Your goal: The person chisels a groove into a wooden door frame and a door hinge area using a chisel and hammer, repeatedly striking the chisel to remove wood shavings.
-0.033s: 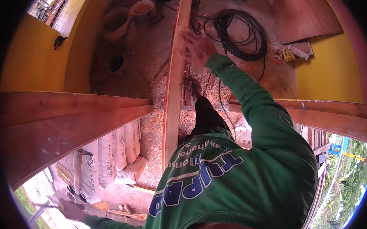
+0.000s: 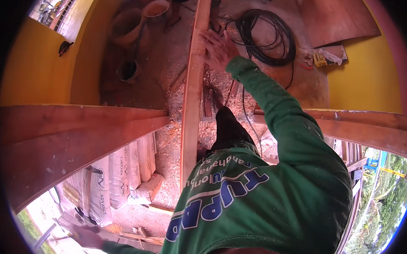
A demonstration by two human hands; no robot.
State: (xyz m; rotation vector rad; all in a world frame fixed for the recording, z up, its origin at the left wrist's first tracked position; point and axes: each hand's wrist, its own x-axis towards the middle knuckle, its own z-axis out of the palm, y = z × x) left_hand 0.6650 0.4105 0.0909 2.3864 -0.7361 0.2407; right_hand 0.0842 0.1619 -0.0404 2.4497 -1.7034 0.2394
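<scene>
A long wooden board [image 2: 193, 95] runs from the top edge down the middle, close to my body. My right hand [image 2: 219, 50] rests at the far part of this board, fingers stretched out against its side and upper face; nothing shows gripped in it. My left hand [image 2: 86, 236] reaches out at the lower left, near the pale outdoor light. It is smeared, and a thin light-coloured bar [image 2: 47, 232] shows beyond it; whether the fingers hold anything cannot be made out.
Wood shavings [image 2: 172, 130] litter the floor. Coiled black cable [image 2: 278, 44] lies ahead on the right, and buckets [image 2: 156, 9] stand at the far left. Filled sacks [image 2: 118, 180] lean below a reddish beam [image 2: 78, 127]. A person's leg [image 2: 173, 16] shows near the board's far end.
My right hand has settled from a blur against the board, slightly nearer to me. My left hand has shifted a little to the right and lower. The board looks unmoved.
</scene>
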